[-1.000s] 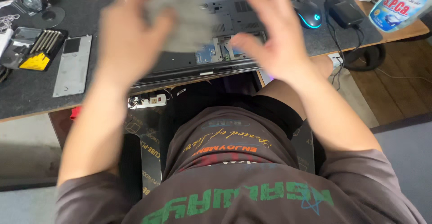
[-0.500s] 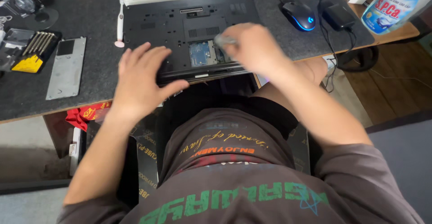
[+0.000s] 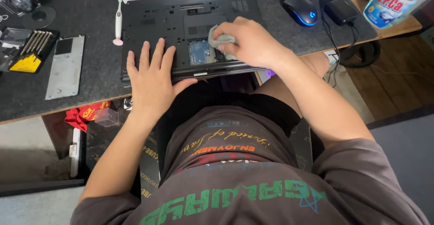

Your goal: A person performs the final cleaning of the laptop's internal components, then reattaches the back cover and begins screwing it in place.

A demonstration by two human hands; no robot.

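Wiping inside the laptop (image 3: 181, 21), which lies bottom-up on the mat (image 3: 90, 85) with one bay cover off. Our right hand (image 3: 253, 44) pinches a bunched grey cloth (image 3: 220, 41) and presses it at the bay's 3 o'clock edge, beside the exposed blue board (image 3: 198, 52). Our left hand (image 3: 151, 78) lies flat, fingers spread, on the shell at 7 o'clock, holding nothing. Judging progress: cover removed, cleaning under way; the bay is not yet closed. The grey plate (image 3: 65, 66) at 9 o'clock may be that cover, we cannot tell. Containers: an open bit case (image 3: 27, 48) at far 9 o'clock holds a row of metal bits and a yellow insert. A bottle (image 3: 391, 1) stands at 2 o'clock, contents unseen. Mouse (image 3: 300, 10) at 1 o'clock.
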